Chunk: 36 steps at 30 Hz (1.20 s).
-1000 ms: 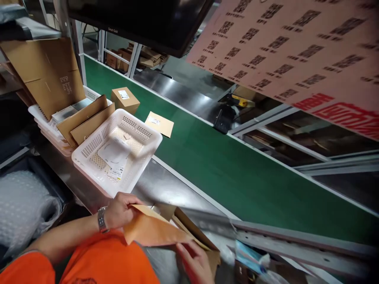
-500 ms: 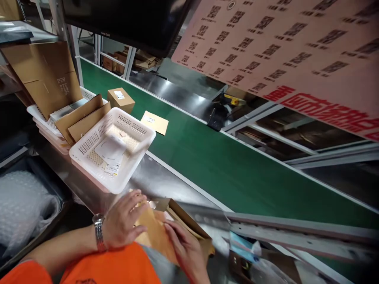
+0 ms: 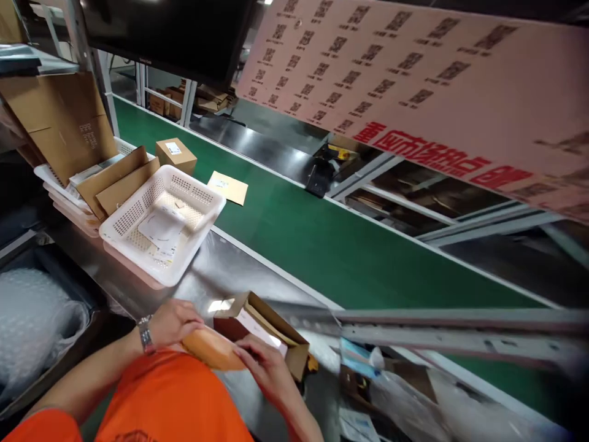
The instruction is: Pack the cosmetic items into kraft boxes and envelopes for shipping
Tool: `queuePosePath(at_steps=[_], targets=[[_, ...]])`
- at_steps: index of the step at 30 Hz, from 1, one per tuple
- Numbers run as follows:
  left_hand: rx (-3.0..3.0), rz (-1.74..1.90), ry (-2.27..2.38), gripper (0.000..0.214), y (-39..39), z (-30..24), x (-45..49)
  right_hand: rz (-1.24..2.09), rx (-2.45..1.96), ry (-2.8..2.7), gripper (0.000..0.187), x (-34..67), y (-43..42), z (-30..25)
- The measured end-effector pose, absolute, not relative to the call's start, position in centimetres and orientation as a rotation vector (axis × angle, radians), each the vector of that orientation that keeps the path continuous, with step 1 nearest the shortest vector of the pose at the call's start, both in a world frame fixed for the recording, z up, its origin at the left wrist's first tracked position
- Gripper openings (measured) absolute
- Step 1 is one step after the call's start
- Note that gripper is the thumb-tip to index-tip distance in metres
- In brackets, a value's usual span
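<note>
A yellow-brown paper envelope (image 3: 214, 348) is stretched between my two hands, low in front of the orange shirt. My left hand (image 3: 172, 324), with a metal watch at its wrist, closes over the envelope's left end. The thumb and fingers of my right hand (image 3: 267, 368) pinch its right end. Just behind my right hand stands an open cardboard box (image 3: 294, 347) with envelopes and a white, flat item inside. Left of it, on the metal bench (image 3: 216, 258), is a white perforated basket (image 3: 184, 264) holding a white packet and a labelled slip.
A green conveyor belt (image 3: 294, 239) runs behind the bench, carrying a small carton (image 3: 177, 156) and a flat envelope (image 3: 227, 187). Cardboard sheets (image 3: 64, 123) lean at left, above bubble wrap (image 3: 37, 331). A pink QR-code board (image 3: 391, 80) hangs overhead beside a dark monitor (image 3: 170, 37).
Both hands have come lower and closer to the body with the envelope. My left hand has gone from lying flat over it to gripping its end. The view has turned slightly right.
</note>
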<state>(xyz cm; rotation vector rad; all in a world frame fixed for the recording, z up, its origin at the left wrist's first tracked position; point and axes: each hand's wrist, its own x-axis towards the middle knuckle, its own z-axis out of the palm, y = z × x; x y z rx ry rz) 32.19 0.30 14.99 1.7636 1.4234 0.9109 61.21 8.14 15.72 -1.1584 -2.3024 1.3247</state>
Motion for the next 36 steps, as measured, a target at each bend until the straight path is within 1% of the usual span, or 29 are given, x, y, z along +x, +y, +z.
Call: queuePosePath(at_steps=[3, 6, 8, 11, 12, 14, 16, 18, 21, 23, 25, 27, 30, 32, 34, 36], targets=[[1.645, 0.955, 1.436, 0.030, 0.1, 15.3, 31.0, 1.349, -1.190, -2.219, 0.041, 61.6, 8.0, 15.5], [1.668, 0.891, 1.425, 0.028, -0.3, 15.6, 30.4, 1.345, -1.178, -2.189, 0.040, 61.5, 7.7, 15.7], [1.796, 0.779, 1.435, 0.025, -0.5, 15.8, 30.6, 1.303, -1.145, -2.208, 0.039, 61.3, 7.5, 16.0], [2.051, 0.563, 1.437, 0.030, -0.5, 16.0, 32.3, 1.243, -1.048, -2.281, 0.037, 60.9, 7.0, 16.3], [2.112, 0.487, 1.416, 0.029, -0.4, 16.0, 33.1, 1.232, -1.011, -2.307, 0.036, 60.8, 7.0, 16.3], [2.162, 0.350, 1.378, 0.022, 0.0, 15.6, 34.7, 1.212, -0.954, -2.349, 0.034, 60.9, 6.9, 16.0], [2.130, 0.287, 1.396, 0.026, 0.3, 15.0, 35.9, 1.184, -0.933, -2.374, 0.032, 61.4, 7.1, 15.4], [2.049, 0.310, 1.448, 0.026, 0.4, 14.3, 36.3, 1.165, -0.928, -2.379, 0.031, 62.0, 7.4, 14.7], [1.885, 0.399, 1.502, 0.020, 0.0, 13.3, 36.2, 1.158, -0.972, -2.292, 0.032, 62.5, 7.5, 13.7], [1.732, 0.453, 1.554, 0.015, -0.2, 12.8, 36.1, 1.119, -1.141, -2.165, 0.037, 62.1, 7.1, 13.1], [1.554, 0.515, 1.604, 0.016, -0.3, 12.5, 36.1, 1.115, -1.345, -2.070, 0.045, 61.1, 6.4, 12.5], [1.393, 0.565, 1.615, 0.024, -0.1, 12.2, 36.2, 1.278, -1.438, -2.046, 0.053, 59.5, 5.6, 12.0], [1.252, 0.605, 1.563, 0.031, 0.2, 11.8, 36.0, 1.685, -1.358, -1.959, 0.062, 57.1, 4.9, 11.4], [1.183, 0.644, 1.531, 0.033, 0.2, 11.4, 35.7, 1.794, -1.319, -1.917, 0.064, 56.1, 5.1, 11.2], [1.107, 0.714, 1.551, 0.032, 0.2, 10.8, 35.2, 1.744, -1.302, -2.010, 0.061, 55.6, 5.9, 11.3], [1.047, 0.768, 1.602, 0.029, 0.0, 10.2, 34.5, 1.525, -1.282, -2.196, 0.054, 55.6, 7.1, 11.7]])
